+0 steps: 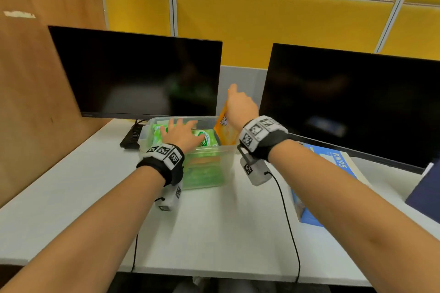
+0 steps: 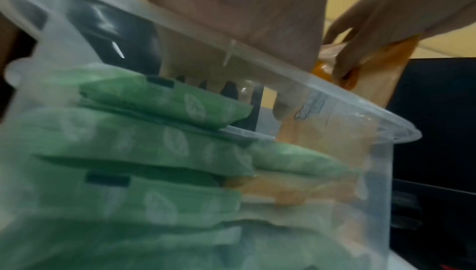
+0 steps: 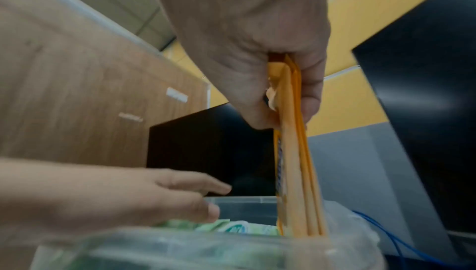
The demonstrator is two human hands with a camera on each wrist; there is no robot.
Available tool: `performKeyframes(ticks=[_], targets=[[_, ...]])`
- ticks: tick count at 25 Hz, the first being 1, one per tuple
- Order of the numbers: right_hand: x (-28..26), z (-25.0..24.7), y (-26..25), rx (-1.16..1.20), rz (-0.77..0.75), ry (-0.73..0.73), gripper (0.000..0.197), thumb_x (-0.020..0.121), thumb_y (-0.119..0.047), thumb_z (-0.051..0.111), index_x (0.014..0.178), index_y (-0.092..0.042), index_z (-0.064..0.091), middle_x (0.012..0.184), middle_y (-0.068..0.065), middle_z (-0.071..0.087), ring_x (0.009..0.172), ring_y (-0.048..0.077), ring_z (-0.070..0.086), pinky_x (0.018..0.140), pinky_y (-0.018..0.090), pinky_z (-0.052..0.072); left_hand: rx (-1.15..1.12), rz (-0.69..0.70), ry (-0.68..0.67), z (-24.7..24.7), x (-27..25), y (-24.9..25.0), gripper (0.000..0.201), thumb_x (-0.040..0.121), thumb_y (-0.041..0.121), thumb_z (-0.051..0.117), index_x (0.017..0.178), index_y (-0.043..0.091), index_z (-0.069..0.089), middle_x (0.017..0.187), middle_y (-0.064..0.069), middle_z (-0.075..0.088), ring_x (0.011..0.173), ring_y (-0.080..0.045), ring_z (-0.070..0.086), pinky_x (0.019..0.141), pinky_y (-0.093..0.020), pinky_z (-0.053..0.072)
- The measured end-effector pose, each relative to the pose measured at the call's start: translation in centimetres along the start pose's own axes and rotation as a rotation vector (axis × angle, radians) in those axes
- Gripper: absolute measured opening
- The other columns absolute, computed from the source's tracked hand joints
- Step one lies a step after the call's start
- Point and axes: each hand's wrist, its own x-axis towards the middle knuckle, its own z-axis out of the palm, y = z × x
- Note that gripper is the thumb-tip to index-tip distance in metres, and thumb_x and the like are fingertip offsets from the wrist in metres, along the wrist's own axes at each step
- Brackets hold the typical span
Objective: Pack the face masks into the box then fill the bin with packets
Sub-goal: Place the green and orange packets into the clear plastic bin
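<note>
At the right end of the clear bin (image 1: 228, 150), my right hand (image 1: 241, 106) pinches the orange packets (image 3: 296, 172) by their top edge — they hang on end, long axis upright, lower ends already inside the rim. My left hand (image 1: 181, 134) lies flat, fingers straight, on the green packets (image 1: 207, 138) stacked to the left, holding them aside. The slot sits directly below my right hand, so I judge a straight drop finishes it. On the table, the mask box (image 1: 338, 162) lies near right.

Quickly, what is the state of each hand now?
Left hand: open, fingers flat on the green packets in the bin.
Right hand: holding orange packets upright.
</note>
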Motion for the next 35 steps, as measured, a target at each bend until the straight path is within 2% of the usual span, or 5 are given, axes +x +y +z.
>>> performKeyframes(ticks=[10,17,21,29,35], targets=[[2.1,9.3,-0.4,-0.073,0.139,-0.551,0.046,0.098,-0.017,0.047,0.139,-0.001,0.035,0.142,0.017,0.043,0.131,0.033,0.043,0.105,0.042,0.038,0.178,-0.101,-0.315,-0.6,0.1,0.6,0.060,0.090,0.063,0.033,0.147,0.049,0.019,0.162,-0.004,-0.007,0.147,-0.036,-0.014,0.112,-0.066,-0.008],[4.2,6.8,5.6,0.482,0.255,-0.102,0.034,0.092,-0.019,0.049,0.124,-0.010,0.054,0.112,0.009,0.059,0.096,0.028,0.063,0.077,0.035,0.054,0.081,0.005,-0.081,-0.4,0.0,0.4,0.055,0.091,0.056,0.038,0.142,0.036,0.041,0.161,-0.006,0.010,0.149,-0.031,-0.003,0.113,-0.066,-0.003],[2.1,11.5,11.7,0.144,0.346,-0.353,0.014,0.090,-0.023,0.052,0.099,-0.018,0.061,0.095,0.007,0.062,0.088,0.026,0.062,0.066,0.029,0.045,0.057,0.077,-0.060,0.3,0.7,1.1,0.052,0.090,0.050,0.041,0.139,0.032,0.046,0.157,-0.006,0.024,0.149,-0.028,0.006,0.114,-0.065,-0.001],[5.4,16.9,15.4,-0.126,0.578,-0.459,0.109,0.072,-0.075,0.055,0.153,-0.020,0.006,0.159,0.016,0.005,0.145,0.041,0.003,0.112,0.062,0.005,0.041,0.064,-0.207,1.9,3.7,2.1,0.062,0.088,0.057,0.040,0.146,0.038,0.031,0.160,-0.004,0.018,0.149,-0.030,0.001,0.111,-0.065,-0.007],[6.6,17.2,17.8,-0.016,0.700,-0.464,0.109,0.067,-0.089,0.039,0.149,-0.018,0.027,0.154,0.019,0.024,0.138,0.039,0.028,0.110,0.053,0.025,-0.007,0.068,-0.133,1.6,3.4,2.3,0.061,0.093,0.060,0.033,0.148,0.034,0.028,0.160,-0.007,0.015,0.149,-0.029,0.000,0.113,-0.064,-0.003]])
